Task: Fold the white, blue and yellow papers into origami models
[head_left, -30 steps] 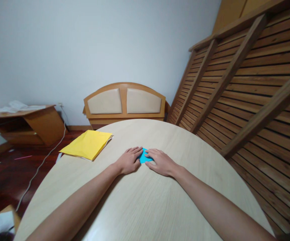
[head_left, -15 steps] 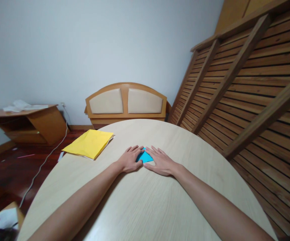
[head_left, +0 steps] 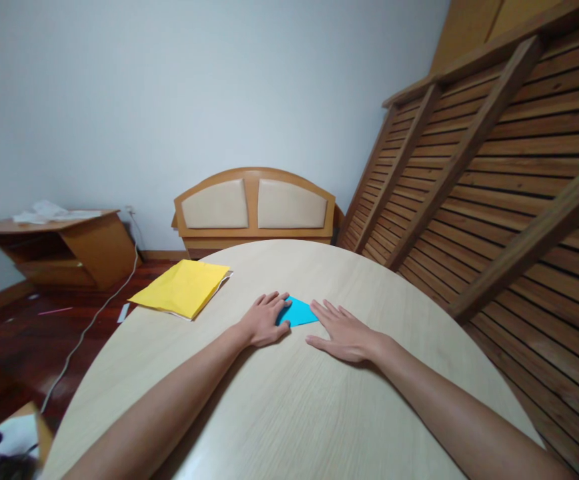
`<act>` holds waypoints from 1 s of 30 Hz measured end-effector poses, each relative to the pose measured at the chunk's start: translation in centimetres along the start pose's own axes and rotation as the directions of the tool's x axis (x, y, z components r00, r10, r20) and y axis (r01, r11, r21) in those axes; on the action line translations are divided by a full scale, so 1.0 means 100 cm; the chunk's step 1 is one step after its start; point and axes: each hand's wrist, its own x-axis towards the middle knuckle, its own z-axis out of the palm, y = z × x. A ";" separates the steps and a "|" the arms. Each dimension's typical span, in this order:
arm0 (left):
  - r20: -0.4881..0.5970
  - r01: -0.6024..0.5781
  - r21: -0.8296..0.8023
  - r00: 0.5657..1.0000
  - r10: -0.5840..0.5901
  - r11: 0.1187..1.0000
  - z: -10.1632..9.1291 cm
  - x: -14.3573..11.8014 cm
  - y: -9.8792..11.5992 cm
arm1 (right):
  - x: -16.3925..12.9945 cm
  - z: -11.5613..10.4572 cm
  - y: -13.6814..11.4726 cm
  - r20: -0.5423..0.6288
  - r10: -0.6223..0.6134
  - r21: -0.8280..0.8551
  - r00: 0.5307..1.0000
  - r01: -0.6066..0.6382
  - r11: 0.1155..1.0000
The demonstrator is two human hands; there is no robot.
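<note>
Paper, blue, apparently folded: flat on the desk (head_left: 289,413), just below the frame's centre. Left hand (head_left: 268,321): fingers loosely spread, resting over its left end. Right hand (head_left: 345,335): fingers spread, tips at its right corner. Advised handling: left anchoring, right smoothing outward under even pressure. Orientation: narrow corner towards frame right; long axis roughly side to side, left end hidden.

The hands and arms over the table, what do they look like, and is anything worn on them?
The left hand and right hand are a person's, without gloves. The left forearm and right forearm are bare: no sleeves, watches, cables or markings show. Nails are too small to make out.
</note>
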 end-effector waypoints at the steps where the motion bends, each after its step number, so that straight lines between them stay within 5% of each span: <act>1: -0.002 -0.003 -0.001 1.000 0.003 1.000 0.000 0.000 0.000 | -0.001 -0.001 -0.004 -0.001 0.026 -0.015 1.000 -0.026 1.000; 4: -0.002 -0.012 -0.005 1.000 0.012 1.000 -0.002 -0.001 0.001 | 0.002 -0.001 -0.015 -0.052 0.052 -0.054 0.997 -0.055 0.997; 11: -0.015 -0.031 -0.016 0.999 0.031 0.999 -0.003 -0.001 -0.001 | 0.028 0.014 -0.024 -0.076 -0.217 0.044 0.973 0.221 0.974; 30: -0.092 -0.104 0.110 0.989 0.114 0.988 -0.003 0.001 0.002 | 0.043 0.008 0.022 -0.120 -0.018 0.020 0.993 0.020 1.000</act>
